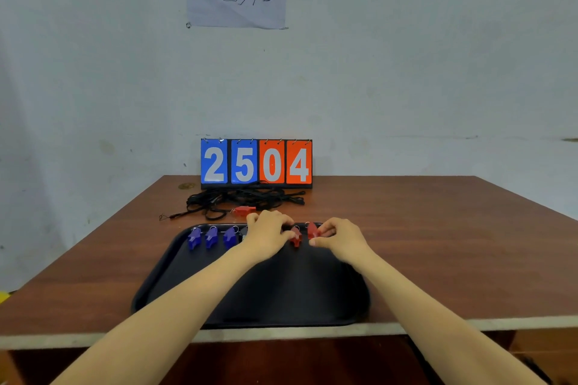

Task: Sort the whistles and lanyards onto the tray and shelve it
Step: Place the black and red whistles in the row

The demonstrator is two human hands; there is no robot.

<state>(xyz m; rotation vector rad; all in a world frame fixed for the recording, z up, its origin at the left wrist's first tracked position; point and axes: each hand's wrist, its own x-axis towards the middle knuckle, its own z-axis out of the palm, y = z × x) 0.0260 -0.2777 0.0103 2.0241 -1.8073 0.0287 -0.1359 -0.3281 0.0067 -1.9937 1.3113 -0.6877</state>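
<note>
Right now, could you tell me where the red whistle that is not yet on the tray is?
The red whistle lies on the table just beyond the tray's far edge, near the lanyards before the scoreboard.

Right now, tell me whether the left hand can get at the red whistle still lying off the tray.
Probably yes: the loose red whistle lies just beyond the left hand, with nothing between them.

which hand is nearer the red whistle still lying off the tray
Left. The left hand sits just in front of the red whistle; the right hand is farther off to its right.
</note>
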